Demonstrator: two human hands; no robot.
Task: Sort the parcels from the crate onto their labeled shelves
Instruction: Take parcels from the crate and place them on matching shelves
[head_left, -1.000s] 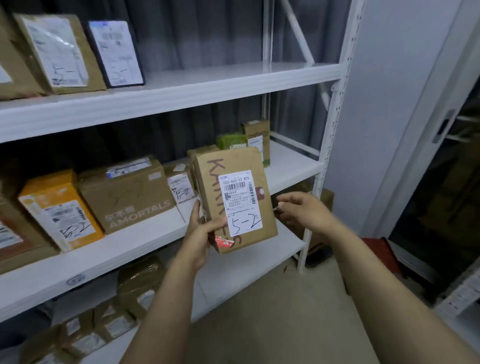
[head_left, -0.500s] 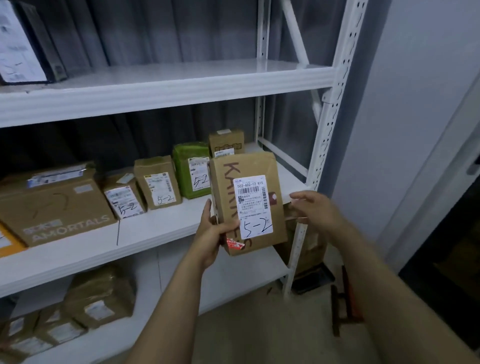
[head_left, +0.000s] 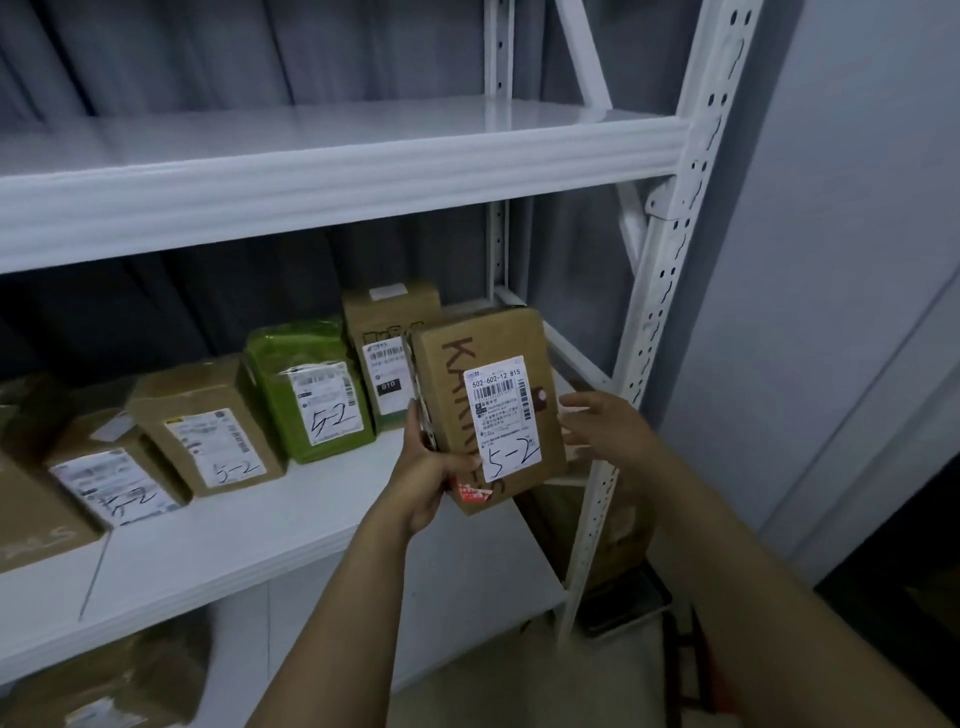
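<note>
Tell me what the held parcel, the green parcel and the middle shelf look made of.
Held parcel: matte brown cardboard, folded edges, paper label. Green parcel: probably glossy plastic wrap; it wrinkles and glints. Middle shelf: likely white painted metal, smooth with a rolled front lip.

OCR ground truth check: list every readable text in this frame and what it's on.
"502-602-12 815": printed, label of the held parcel.
"5-2": handwritten, same label.
"KAR": marker on the held parcel, rest hidden.
"5-2": green parcel.
"5-2": brown box beside it.
"5-2": small box further left, blurred.
"010": tall box behind.
"ALS": large box, faint, cut off at the frame edge.
Fine print on all labels: too small.
</note>
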